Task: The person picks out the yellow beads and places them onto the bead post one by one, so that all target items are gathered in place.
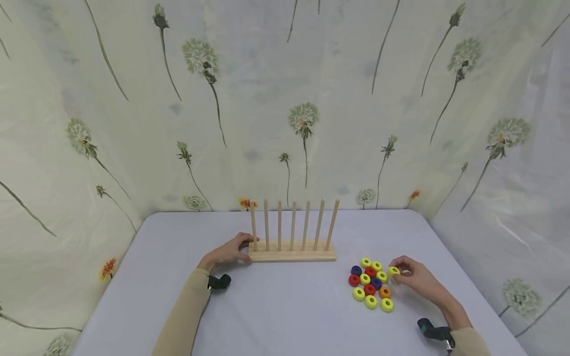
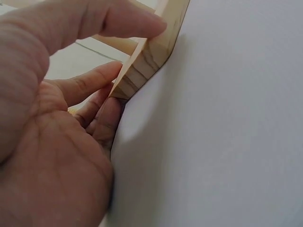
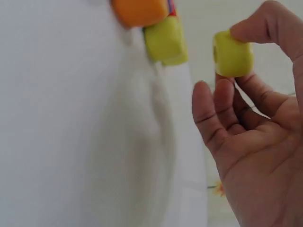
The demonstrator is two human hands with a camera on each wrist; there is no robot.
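Observation:
A wooden peg rack (image 1: 291, 253) with a row of several upright pegs stands on the white table. My left hand (image 1: 229, 249) holds its left end, thumb on the front side and fingers behind. The left wrist view shows the end grain of the base (image 2: 144, 66) between thumb and fingers. To the right, my right hand (image 1: 418, 280) pinches a yellow bead (image 3: 233, 54) between thumb and fingers, raised off the table. Beside that hand lies a loose cluster of yellow, red, purple and orange beads, among them an orange bead (image 1: 385, 292) and a red bead (image 1: 354, 280).
The white table (image 1: 276, 306) runs back to a hanging curtain (image 1: 267, 99) printed with dandelions. All the pegs are bare. A dark camera mount sits on each wrist, the left one (image 1: 219, 282) close to the tabletop.

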